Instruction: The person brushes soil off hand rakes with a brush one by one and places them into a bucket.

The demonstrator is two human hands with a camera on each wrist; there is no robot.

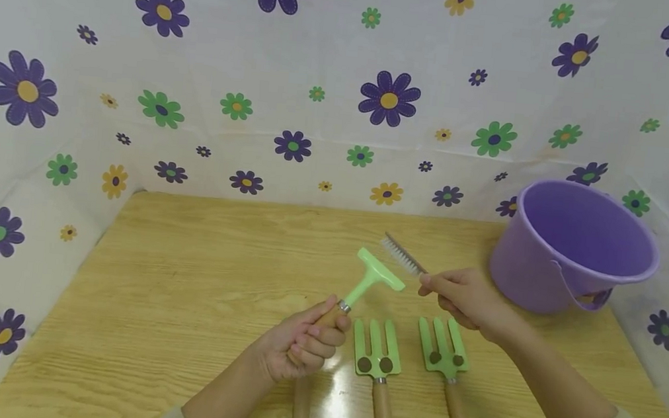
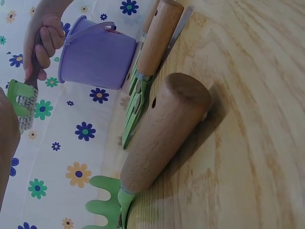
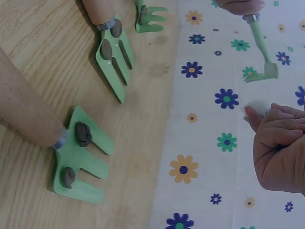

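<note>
My left hand (image 1: 304,346) grips the wooden handle of a tool whose light green head (image 1: 378,271) is tilted up above the table. The fingers of my right hand (image 1: 470,300) pinch the end of a slim brush (image 1: 403,255) with pale bristles, held just right of the green head. In the head view a small gap shows between bristles and head; in the left wrist view the brush (image 2: 27,107) overlaps the green head (image 2: 20,90). The right wrist view shows the right hand (image 3: 281,148) with most of the brush hidden.
Two green forks (image 1: 378,355) (image 1: 444,351) with brown lumps lie on the wooden table (image 1: 184,289). A third fork (image 3: 151,19) lies beside them, its handle (image 1: 301,412) below my left hand. A purple bucket (image 1: 532,266) stands back right, before flowered cloth (image 1: 324,55).
</note>
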